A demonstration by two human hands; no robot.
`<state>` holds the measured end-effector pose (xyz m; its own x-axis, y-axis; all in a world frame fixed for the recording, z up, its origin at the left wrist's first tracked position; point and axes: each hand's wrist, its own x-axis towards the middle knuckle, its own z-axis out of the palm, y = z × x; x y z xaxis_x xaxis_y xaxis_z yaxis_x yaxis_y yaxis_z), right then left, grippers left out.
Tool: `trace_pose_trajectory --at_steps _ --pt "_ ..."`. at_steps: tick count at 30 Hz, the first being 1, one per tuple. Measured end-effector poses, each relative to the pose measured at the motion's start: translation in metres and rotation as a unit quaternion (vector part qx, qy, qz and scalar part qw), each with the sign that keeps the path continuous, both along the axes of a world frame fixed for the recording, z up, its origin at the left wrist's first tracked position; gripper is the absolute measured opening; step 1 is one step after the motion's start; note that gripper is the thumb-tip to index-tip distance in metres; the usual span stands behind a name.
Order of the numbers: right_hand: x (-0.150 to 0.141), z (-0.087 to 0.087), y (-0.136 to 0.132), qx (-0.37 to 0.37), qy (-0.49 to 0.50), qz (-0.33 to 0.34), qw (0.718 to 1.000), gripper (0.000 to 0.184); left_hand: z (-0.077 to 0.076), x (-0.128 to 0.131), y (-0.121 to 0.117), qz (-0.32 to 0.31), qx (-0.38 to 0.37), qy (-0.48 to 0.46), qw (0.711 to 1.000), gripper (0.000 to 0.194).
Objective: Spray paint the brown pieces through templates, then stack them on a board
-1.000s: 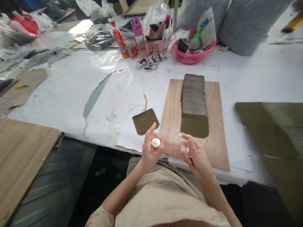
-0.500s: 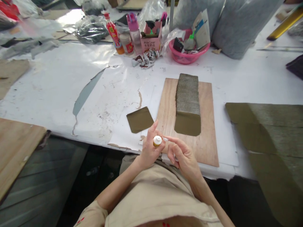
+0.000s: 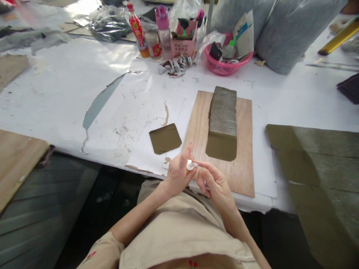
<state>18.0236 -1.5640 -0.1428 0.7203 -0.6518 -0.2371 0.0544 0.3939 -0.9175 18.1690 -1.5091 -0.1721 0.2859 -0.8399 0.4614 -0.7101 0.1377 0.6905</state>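
Observation:
At the front edge of the table my left hand (image 3: 179,170) is wrapped round a small bottle with a white top (image 3: 190,164). A little yellow shows below that top; the hand hides most of the body. My right hand (image 3: 214,181) is close beside it, index fingertip at the bottle's top, the other fingers curled in. A small pale bit shows among those curled fingers, too small to name. Beyond my left hand lies a single olive fabric piece (image 3: 165,139). A tall stack of olive pieces (image 3: 223,116) rests on a wooden board (image 3: 244,168) beyond my right hand.
Olive sheets (image 3: 303,164) cover the table's right side. A pink basin (image 3: 228,65), a pink box (image 3: 183,46), a purple-capped bottle (image 3: 164,35) and a red bottle (image 3: 137,30) stand at the back. Large grey bags (image 3: 291,37) are behind. Another board (image 3: 21,160) juts in at left.
My left hand has turned the bottle so its white top tips toward my right index finger, which now meets it. The view has shifted slightly.

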Motion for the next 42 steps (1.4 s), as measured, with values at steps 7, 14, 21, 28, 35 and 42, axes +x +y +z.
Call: trace_pose_trajectory --at_steps 7,14,21,28,35,42 --pt "-0.002 0.002 0.0 0.058 -0.022 0.003 0.998 0.034 -0.002 -0.001 -0.001 -0.002 -0.001 0.0 1.0 0.066" --pt "-0.007 0.004 -0.006 0.188 -0.089 0.019 0.978 0.033 0.001 -0.001 -0.001 0.002 0.0 0.004 1.0 0.066" --pt "-0.005 -0.004 -0.001 0.129 -0.071 -0.015 0.989 0.043 0.003 -0.003 -0.003 0.022 0.007 0.016 1.0 0.067" --pt "-0.005 -0.009 0.006 0.031 -0.031 -0.05 0.998 0.044 0.003 -0.004 -0.007 0.008 0.007 0.028 1.0 0.069" --pt "-0.003 -0.008 0.007 -0.082 0.028 -0.05 0.995 0.046 0.005 -0.005 -0.01 0.019 0.019 0.011 1.0 0.069" --pt "-0.002 -0.015 0.011 -0.149 0.052 -0.052 0.986 0.046 0.003 -0.005 -0.012 0.015 0.035 0.024 0.999 0.072"
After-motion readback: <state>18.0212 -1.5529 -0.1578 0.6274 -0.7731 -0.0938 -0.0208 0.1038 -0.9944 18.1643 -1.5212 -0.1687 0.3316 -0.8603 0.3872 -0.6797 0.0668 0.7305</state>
